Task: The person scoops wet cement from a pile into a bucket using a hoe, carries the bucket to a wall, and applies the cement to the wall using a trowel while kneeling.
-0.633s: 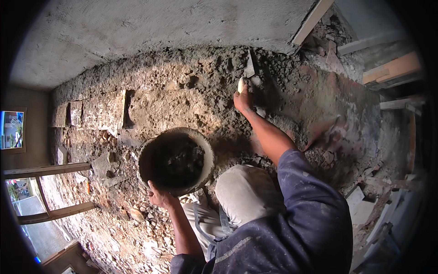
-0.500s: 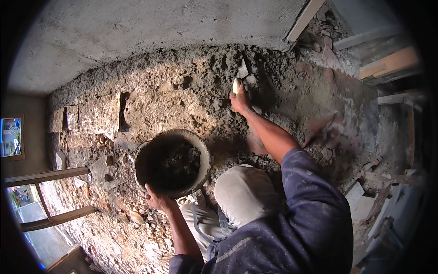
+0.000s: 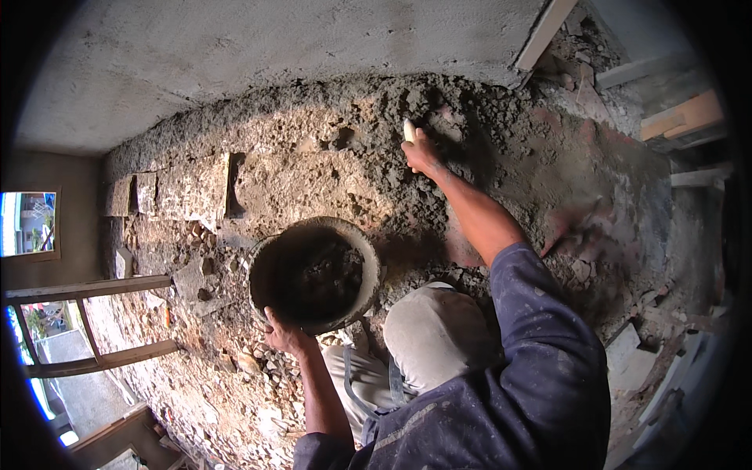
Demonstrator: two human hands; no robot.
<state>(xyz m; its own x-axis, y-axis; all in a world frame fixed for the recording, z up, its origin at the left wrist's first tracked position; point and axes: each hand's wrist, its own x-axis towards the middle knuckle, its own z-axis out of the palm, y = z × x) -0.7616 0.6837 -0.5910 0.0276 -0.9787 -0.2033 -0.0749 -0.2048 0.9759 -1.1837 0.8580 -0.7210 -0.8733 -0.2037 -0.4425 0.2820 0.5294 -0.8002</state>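
Note:
My right hand (image 3: 424, 155) is closed around the pale handle of a trowel (image 3: 409, 131). Its blade cannot be made out against the clumpy grey mortar (image 3: 401, 100) spread along the foot of the wall. Lower and to the left, a round dark bucket (image 3: 371, 276) is tilted, its mouth toward me, with dark wet mortar (image 3: 333, 270) inside. My left hand (image 3: 287, 334) grips the bucket's near rim, thumb over the edge.
A grey plastered wall (image 3: 313, 39) runs along the far side. Flat rough slabs (image 3: 188, 188) lie at left, above loose stones (image 3: 251, 364). Wooden bars (image 3: 90, 290) cross the lower left. Boards (image 3: 681, 117) and rubble are on the right, and a pale broken slab (image 3: 627, 360) lies lower right.
The trowel blade, visible half a second ago, no longer shows, and the handle now points up and leftward. My left hand keeps its hold on the bucket. The whole view has shifted slightly.

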